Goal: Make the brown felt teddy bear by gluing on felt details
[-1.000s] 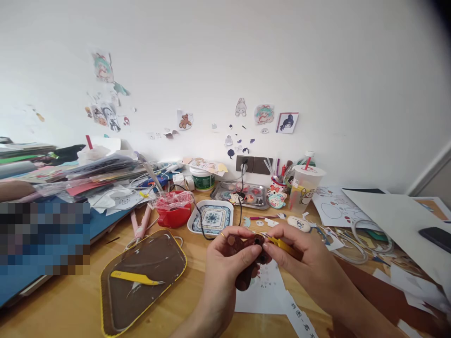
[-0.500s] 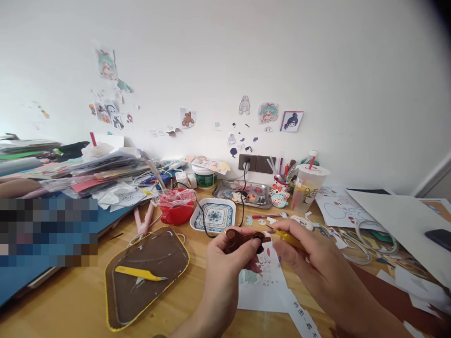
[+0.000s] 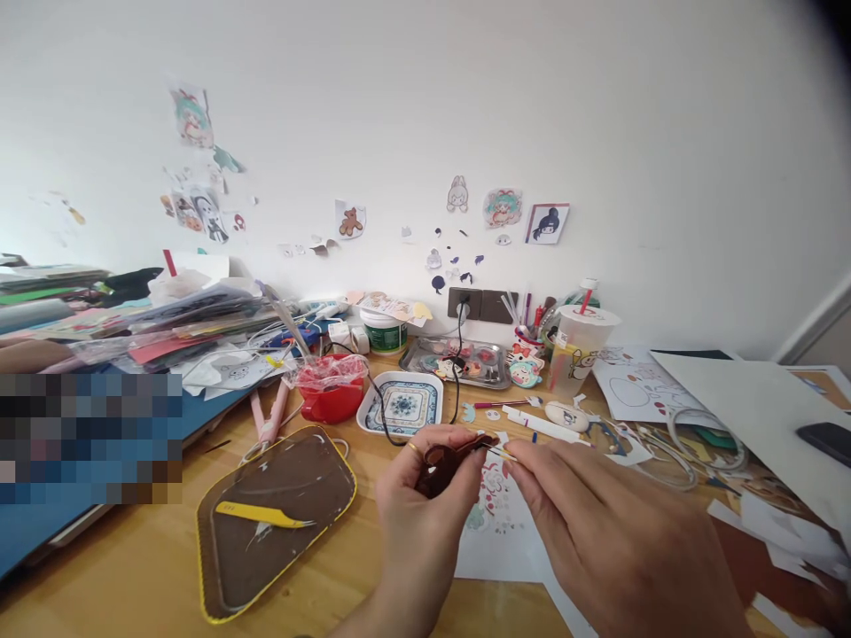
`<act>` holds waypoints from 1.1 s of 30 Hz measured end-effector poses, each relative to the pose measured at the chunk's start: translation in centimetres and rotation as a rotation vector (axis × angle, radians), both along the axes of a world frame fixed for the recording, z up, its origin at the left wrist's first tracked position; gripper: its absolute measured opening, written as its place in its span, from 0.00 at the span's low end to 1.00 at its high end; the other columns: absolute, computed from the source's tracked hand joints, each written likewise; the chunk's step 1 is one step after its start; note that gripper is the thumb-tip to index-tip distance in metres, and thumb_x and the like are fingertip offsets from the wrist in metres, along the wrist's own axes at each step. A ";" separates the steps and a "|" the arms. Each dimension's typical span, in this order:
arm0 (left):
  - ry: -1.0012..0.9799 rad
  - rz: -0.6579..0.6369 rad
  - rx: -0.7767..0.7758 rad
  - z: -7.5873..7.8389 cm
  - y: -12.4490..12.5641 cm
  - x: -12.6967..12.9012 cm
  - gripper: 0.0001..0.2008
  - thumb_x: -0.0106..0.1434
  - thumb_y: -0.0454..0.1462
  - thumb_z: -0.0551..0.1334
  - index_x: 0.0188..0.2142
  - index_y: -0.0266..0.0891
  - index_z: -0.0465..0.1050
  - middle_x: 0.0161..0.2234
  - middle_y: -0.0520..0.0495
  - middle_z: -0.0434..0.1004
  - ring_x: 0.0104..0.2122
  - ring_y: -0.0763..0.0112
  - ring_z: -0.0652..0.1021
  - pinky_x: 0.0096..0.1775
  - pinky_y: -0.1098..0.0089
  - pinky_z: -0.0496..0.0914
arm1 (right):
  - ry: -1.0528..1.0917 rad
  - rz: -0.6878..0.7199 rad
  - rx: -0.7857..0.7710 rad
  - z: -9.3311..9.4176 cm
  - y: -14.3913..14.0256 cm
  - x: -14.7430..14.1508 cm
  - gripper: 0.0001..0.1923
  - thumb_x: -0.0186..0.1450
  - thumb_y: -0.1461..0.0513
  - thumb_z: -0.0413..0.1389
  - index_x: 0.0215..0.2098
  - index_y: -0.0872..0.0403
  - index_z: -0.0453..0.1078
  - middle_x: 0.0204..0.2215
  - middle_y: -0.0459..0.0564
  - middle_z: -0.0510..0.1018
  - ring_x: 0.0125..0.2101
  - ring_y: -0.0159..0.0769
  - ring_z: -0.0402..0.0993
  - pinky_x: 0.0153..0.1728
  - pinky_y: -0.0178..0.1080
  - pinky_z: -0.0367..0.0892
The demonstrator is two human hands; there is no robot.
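Observation:
My left hand (image 3: 418, 523) pinches a small dark brown cutout (image 3: 439, 465) between thumb and fingers, held just above the wooden desk (image 3: 133, 576). My right hand (image 3: 598, 532) is close on the right, its fingers closed on a thin pointed tool (image 3: 500, 453). Only the tool's pale tip shows, and it meets the cutout's right end. A white sheet with printed figures (image 3: 495, 532) lies on the desk under both hands.
A brown mat with a yellow rim (image 3: 279, 496) holds yellow tweezers (image 3: 259, 515) at the left. Behind the hands stand a red bowl (image 3: 329, 399), a blue patterned dish (image 3: 425, 412), a metal tray (image 3: 416, 359) and a lidded cup (image 3: 578, 354). Paper piles fill both sides; a phone (image 3: 824, 437) lies far right.
The cutout has turned flatter and lower in my left hand. My right hand has rotated palm-down, hiding the yellow tool body; only its tip shows now. The view shifted slightly.

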State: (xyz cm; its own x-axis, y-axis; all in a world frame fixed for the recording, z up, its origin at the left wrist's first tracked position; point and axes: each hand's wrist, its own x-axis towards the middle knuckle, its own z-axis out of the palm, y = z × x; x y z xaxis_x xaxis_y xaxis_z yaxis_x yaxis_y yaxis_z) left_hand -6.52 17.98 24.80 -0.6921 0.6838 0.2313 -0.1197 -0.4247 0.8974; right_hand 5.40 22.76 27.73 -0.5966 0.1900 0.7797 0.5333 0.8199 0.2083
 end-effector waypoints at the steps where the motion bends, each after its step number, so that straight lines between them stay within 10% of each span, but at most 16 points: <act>1: 0.032 0.021 0.008 -0.1 0.0 0.0 0.04 0.47 0.32 0.65 0.26 0.39 0.73 0.25 0.54 0.73 0.21 0.81 0.71 0.21 0.81 0.66 | 0.007 -0.013 0.003 0.0 -0.1 -0.1 0.10 0.64 0.64 0.47 0.34 0.56 0.70 0.24 0.47 0.75 0.24 0.33 0.71 0.24 0.37 0.55; 13: 0.295 0.170 0.039 -1.0 0.0 0.3 0.07 0.50 0.29 0.63 0.28 0.41 0.71 0.29 0.53 0.73 0.32 0.76 0.74 0.34 0.78 0.71 | -0.026 -0.070 0.038 -0.1 -0.7 -0.2 0.12 0.63 0.66 0.46 0.32 0.58 0.72 0.22 0.49 0.76 0.21 0.35 0.70 0.22 0.38 0.54; 33: 0.103 0.046 -0.180 0.0 0.1 0.1 0.05 0.47 0.35 0.65 0.25 0.38 0.71 0.21 0.53 0.72 0.20 0.77 0.70 0.19 0.77 0.63 | -0.051 -0.163 0.067 0.2 -1.2 -0.4 0.07 0.63 0.64 0.50 0.30 0.55 0.69 0.21 0.45 0.74 0.22 0.34 0.68 0.26 0.38 0.55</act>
State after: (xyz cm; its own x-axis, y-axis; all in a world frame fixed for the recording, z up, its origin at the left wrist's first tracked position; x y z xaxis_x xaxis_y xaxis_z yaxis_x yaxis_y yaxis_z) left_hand -6.42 18.10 24.79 -0.7027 0.6885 0.1792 -0.0077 -0.2592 0.9658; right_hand 4.95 21.60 27.88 -0.6011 0.2357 0.7636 0.6452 0.7069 0.2897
